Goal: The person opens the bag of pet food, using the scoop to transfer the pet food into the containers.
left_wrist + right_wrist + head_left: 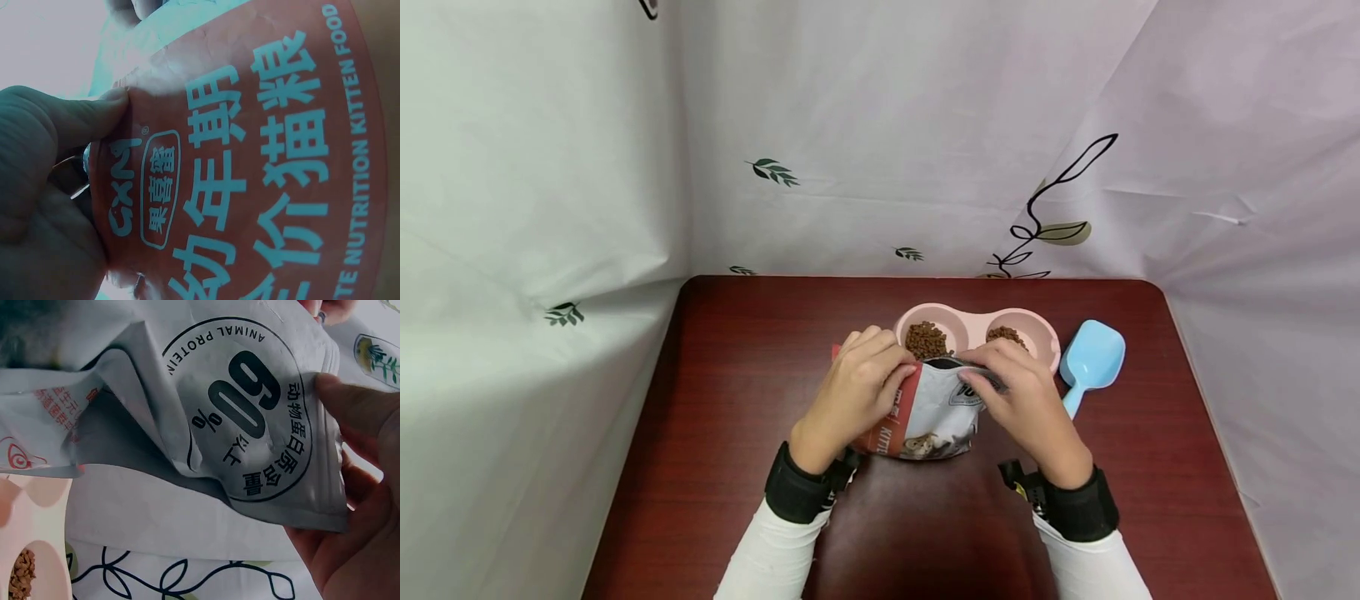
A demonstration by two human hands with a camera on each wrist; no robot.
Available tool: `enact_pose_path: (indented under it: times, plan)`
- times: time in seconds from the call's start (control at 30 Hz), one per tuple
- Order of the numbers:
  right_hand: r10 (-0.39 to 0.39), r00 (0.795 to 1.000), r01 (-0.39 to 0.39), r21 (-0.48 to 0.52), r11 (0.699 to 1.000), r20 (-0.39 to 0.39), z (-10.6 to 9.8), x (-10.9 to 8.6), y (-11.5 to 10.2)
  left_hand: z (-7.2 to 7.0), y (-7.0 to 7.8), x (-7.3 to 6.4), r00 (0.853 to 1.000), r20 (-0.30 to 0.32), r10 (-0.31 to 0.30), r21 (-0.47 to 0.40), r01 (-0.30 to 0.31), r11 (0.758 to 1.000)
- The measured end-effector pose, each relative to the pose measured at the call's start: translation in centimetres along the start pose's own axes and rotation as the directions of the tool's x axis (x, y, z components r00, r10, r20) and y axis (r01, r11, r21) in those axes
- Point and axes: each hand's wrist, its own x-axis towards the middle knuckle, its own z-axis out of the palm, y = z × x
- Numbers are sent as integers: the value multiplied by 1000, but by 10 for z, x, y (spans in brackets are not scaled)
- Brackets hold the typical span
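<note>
A red and white bag of kitten food (pixel 943 412) is held upright over the table, its top edge partly parted in the middle. My left hand (pixel 861 379) pinches the top edge at the red side; in the left wrist view the thumb presses on the red front of the bag (pixel 237 162). At the other end of that edge, my right hand (pixel 1022 396) pinches the bag's corner. The right wrist view shows that thumb on the seal strip of the bag (pixel 250 412), beside the printed 60%. What lies inside the bag is hidden.
Just behind the bag stands a pink double bowl (pixel 976 321), with brown kibble (pixel 927 340) in both compartments. A light blue scoop (pixel 1093 357) lies right of it, near my right hand. The dark red table (pixel 737 400) meets a patterned cloth (pixel 850 125) at its back.
</note>
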Motion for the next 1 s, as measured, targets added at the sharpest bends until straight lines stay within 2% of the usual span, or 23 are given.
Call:
enact_pose_path:
  times: [0.17, 0.33, 0.53, 0.77, 0.87, 1.0]
  plan:
    - [-39, 998, 39, 11, 999, -45, 3, 0, 0, 0, 1, 1, 999, 50, -9, 54, 7, 999]
    - [-33, 997, 36, 33, 999, -69, 7, -1, 2, 3, 4, 2, 997, 75, -11, 119, 2, 993]
    - [-33, 996, 37, 49, 998, -87, 8, -2, 4, 7, 8, 5, 998, 57, 3, 140, -11, 990]
    - [-36, 996, 40, 45, 998, -80, 7, -1, 2, 10, 7, 7, 1000, 17, 21, 114, -23, 993]
    - [-31, 997, 33, 22, 999, -65, 5, 0, 0, 11, 7, 7, 999, 2, 34, 91, -34, 995]
    - [-46, 999, 44, -62, 997, -20, 2, 2, -5, 12, 7, 6, 999, -12, 42, 72, -41, 997]
